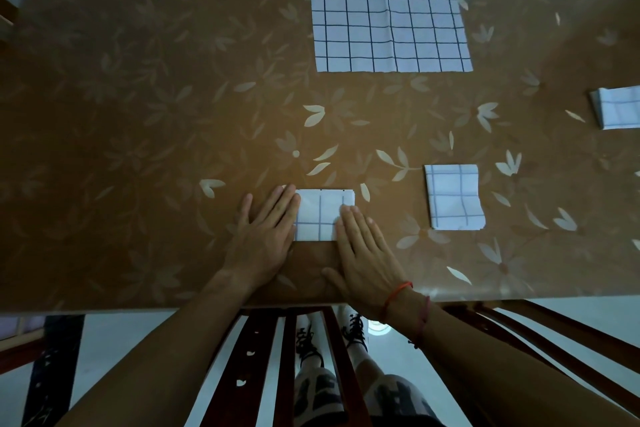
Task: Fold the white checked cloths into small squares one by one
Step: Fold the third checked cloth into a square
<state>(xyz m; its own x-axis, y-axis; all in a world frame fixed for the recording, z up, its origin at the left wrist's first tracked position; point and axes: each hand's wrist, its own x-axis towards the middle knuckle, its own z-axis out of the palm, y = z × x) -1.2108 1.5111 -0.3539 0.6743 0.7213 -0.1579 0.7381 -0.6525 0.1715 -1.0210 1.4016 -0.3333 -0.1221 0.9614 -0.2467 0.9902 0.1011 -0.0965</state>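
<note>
pressing down, as seen on my feed: both grips lay flat on one folded cloth (pixel 318 215), a small white checked rectangle near the front edge of the bench (pixel 138 115). left grip (pixel 266 232) had its fingers straight and together, palm on the bench, fingertips along the cloth's left edge and just overlapping it. right grip (pixel 367 253) was flat too, fingers straight, tips on the cloth's lower right part, thumb spread out on the bench toward the front edge. so both grips were spread flat, clamped on nothing, only pressing. right wrist carried two red strings (pixel 398 291).

other cloths i could see: a second folded square (pixel 453 198) lay flat on the bench to the right of the grips, well apart from the first. a third folded piece (pixel 620 108) sat further back at the right border, partly cut off. a big unfolded cloth (pixel 388 7) lay spread flat at the far side, with a crease down its middle; its top ran out of view. bench cover was brown with pale flower and leaf prints. below the front edge i saw dark wooden chair slats (pixel 258 350), pale floor and the person's laced shoes (pixel 353 326).
</note>
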